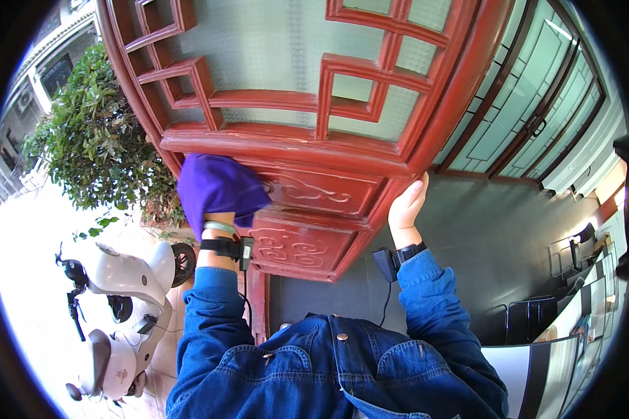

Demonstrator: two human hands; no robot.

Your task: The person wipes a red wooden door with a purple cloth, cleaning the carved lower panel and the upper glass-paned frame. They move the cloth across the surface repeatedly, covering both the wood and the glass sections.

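A carved red wooden door [314, 196] with latticed, textured glass panes [262, 47] stands open in front of me. My left hand [215, 194] is covered by a purple cloth [209, 178] that lies against the left part of the door, just below the glazed section; the fingers are hidden under it. My right hand [410, 203] rests on the door's right edge, its thumb on the near side and the other fingers mostly out of sight. Both wrists carry black straps with small cabled devices.
White electric scooters [131, 272] stand outdoors at the left, below a leafy bush [99, 120]. A red door frame post [260, 304] rises near my left elbow. Indoors at the right are glass doors [529, 105], black chairs [532, 314] and a counter [534, 356] close to my right arm.
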